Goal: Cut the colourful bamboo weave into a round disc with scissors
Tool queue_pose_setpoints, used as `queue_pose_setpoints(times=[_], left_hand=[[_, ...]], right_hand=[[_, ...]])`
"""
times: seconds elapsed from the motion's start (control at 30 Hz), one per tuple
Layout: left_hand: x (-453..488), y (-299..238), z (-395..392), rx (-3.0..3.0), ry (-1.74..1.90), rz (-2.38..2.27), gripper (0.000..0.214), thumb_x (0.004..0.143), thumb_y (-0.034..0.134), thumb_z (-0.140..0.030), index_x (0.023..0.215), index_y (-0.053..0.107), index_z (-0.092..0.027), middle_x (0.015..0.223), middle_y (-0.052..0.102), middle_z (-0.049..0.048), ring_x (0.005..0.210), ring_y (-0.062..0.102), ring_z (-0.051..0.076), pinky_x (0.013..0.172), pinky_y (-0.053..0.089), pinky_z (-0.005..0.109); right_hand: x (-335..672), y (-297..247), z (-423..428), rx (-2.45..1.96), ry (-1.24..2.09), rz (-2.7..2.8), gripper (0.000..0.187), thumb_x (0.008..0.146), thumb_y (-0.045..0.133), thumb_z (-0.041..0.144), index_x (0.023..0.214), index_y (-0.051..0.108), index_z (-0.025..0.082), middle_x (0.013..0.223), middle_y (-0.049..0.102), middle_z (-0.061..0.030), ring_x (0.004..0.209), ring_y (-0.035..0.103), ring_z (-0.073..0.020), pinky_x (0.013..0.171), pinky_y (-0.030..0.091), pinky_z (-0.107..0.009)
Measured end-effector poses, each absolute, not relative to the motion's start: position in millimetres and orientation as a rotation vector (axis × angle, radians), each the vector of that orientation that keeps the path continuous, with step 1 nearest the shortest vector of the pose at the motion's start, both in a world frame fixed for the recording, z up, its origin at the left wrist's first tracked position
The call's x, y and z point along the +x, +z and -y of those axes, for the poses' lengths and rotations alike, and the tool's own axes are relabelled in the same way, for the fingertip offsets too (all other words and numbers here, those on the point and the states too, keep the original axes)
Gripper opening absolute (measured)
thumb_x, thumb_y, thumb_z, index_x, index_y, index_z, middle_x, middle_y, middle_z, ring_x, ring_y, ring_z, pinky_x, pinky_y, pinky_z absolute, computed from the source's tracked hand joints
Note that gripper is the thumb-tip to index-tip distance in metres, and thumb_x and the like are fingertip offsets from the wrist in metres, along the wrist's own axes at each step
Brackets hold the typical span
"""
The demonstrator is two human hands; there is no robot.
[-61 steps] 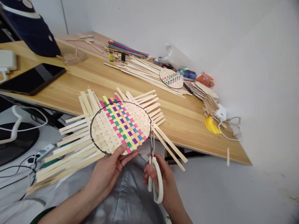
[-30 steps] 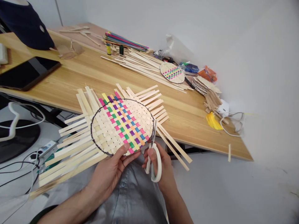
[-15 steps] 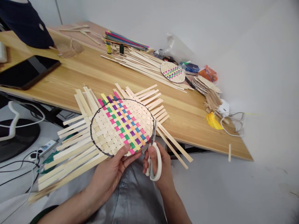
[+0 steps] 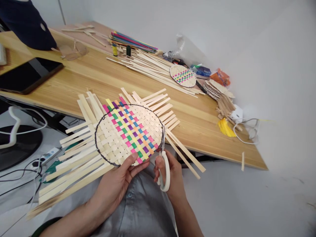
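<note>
Grip: left hand (image 4: 112, 192) clasping the woven bamboo mat (image 4: 128, 133) from below; right hand (image 4: 171, 177) closed through white-handled scissors (image 4: 166, 172).
Scissors: long axis near upright, blades pointing away from the person, at the drawn black circle (image 4: 95, 135).
Mat: held just off the near edge of the wooden table (image 4: 197, 126), loose strips fanning past the circle.

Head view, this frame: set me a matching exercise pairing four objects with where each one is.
Objects:
1. White-handled scissors
2. Pale bamboo weave with coloured strips and a drawn black circle
3. Small oval woven bamboo piece with coloured checks
4. Black tablet

Places:
A. Held in the left hand
B. Lying on loose pale bamboo strips
C. Lying at the left of the wooden table
D. Gripped in the right hand

Pairs: 1-D, 2-A, 3-B, 4-C
</note>
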State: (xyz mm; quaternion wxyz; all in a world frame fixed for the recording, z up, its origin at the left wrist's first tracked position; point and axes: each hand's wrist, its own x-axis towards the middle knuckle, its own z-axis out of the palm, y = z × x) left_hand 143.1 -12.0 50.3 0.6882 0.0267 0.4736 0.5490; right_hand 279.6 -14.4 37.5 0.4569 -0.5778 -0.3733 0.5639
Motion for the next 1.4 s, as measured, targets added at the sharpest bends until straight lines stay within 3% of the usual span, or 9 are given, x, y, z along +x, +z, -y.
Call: queue_pose_setpoints(times=[0.43, 0.6, 0.73, 0.9, 1.13, 1.4], left_hand=[[143, 49, 13, 0.057, 1.243, -1.084, 0.035, 0.083, 0.069, -0.011, 0.116, 0.07, -0.022, 0.121, 0.075, 0.006, 0.108, 0.071, 0.029, 0.079, 0.067, 0.038], [143, 49, 15, 0.079, 1.253, -1.082, 0.04, 0.082, 0.071, -0.011, 0.119, 0.069, -0.026, 0.126, 0.073, 0.0045, 0.112, 0.069, 0.03, 0.08, 0.066, 0.041], [143, 52, 19, 0.08, 1.207, -1.099, 0.04, 0.083, 0.071, -0.015, 0.12, 0.067, -0.028, 0.128, 0.071, 0.0035, 0.108, 0.071, 0.03, 0.078, 0.067, 0.041], [144, 54, 19, 0.086, 1.189, -1.117, 0.04, 0.083, 0.069, -0.013, 0.121, 0.067, -0.028, 0.126, 0.073, 0.004, 0.102, 0.073, 0.028, 0.076, 0.067, 0.04], [144, 54, 19, 0.114, 1.149, -1.119, 0.035, 0.082, 0.071, -0.016, 0.117, 0.07, -0.019, 0.118, 0.076, 0.0093, 0.105, 0.072, 0.031, 0.079, 0.067, 0.04], [142, 50, 20, 0.17, 1.136, -1.07, 0.042, 0.083, 0.072, -0.02, 0.124, 0.066, -0.018, 0.126, 0.072, 0.0088, 0.115, 0.067, 0.031, 0.086, 0.065, 0.041]], right_hand=[[283, 37, 11, -1.521, 1.318, 0.961, 0.047, 0.074, 0.072, 0.064, 0.072, 0.057, 0.019, 0.045, 0.038, 0.0097, 0.033, 0.032, -0.0051, 0.029, 0.027, -0.018], [290, 40, 11, -1.524, 1.378, 0.991, 0.052, 0.072, 0.072, 0.064, 0.094, 0.063, 0.018, 0.049, 0.048, 0.0077, 0.036, 0.04, -0.0079, 0.034, 0.035, -0.02], [293, 51, 9, -1.492, 1.363, 1.12, 0.048, 0.078, 0.065, 0.067, 0.075, 0.058, 0.019, 0.057, 0.055, 0.0024, 0.049, 0.051, -0.0112, 0.046, 0.043, -0.023], [292, 60, 7, -1.477, 1.314, 1.166, 0.048, 0.079, 0.064, 0.066, 0.066, 0.056, 0.02, 0.062, 0.057, 0.0003, 0.056, 0.051, -0.0128, 0.051, 0.046, -0.024], [292, 46, 8, -1.546, 1.337, 1.048, 0.049, 0.077, 0.066, 0.068, 0.076, 0.058, 0.019, 0.055, 0.051, 0.0045, 0.045, 0.044, -0.0092, 0.042, 0.04, -0.021], [287, 43, 7, -1.581, 1.28, 0.962, 0.052, 0.07, 0.07, 0.068, 0.072, 0.057, 0.018, 0.046, 0.045, 0.0071, 0.035, 0.037, -0.0067, 0.032, 0.033, -0.02]])
